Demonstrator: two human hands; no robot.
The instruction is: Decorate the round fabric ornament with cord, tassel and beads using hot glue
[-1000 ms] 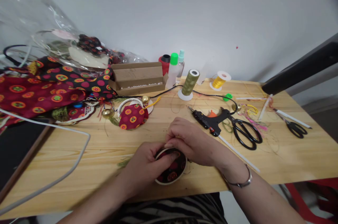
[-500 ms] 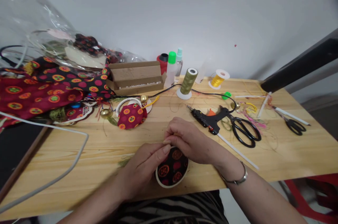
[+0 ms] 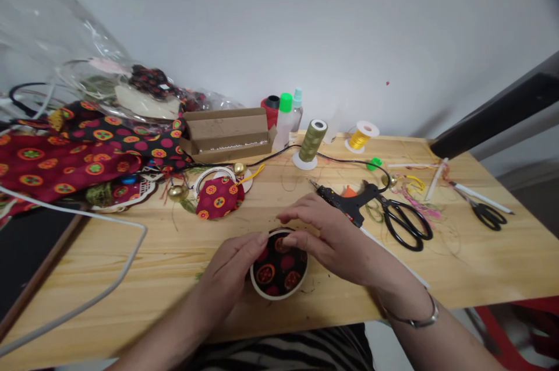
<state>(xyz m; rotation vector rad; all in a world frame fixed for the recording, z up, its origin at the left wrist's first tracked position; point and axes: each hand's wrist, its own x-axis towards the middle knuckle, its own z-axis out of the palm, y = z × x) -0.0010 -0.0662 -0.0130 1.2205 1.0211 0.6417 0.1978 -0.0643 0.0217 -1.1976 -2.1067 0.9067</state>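
A round hoop (image 3: 279, 269) with a pale rim and dark flowered fabric across it is near the table's front edge. My left hand (image 3: 233, 260) grips its left side, with the thumb on the upper rim and the other fingers hidden beneath. Over the hoop's upper right, my right hand (image 3: 325, 237) has thumb and fingers spread apart, the thumb over the fabric. Whether that thumb touches the cloth I cannot tell. Just beyond my right hand lies a black glue gun (image 3: 349, 205) with a white glue stick in it.
Black-handled scissors (image 3: 404, 222) and a smaller pair (image 3: 489, 214) lie on the right. Olive thread (image 3: 312, 141) and a yellow spool (image 3: 360, 137) stand behind. A red flowered round piece (image 3: 219, 197), a cardboard box (image 3: 229, 132) and patterned fabric (image 3: 56, 161) are on the left, near a white cable (image 3: 131, 266).
My right hand has opened and moved right, off the hoop's upper rim. The hoop has shifted slightly left and shows more of its fabric. My left hand still holds it.
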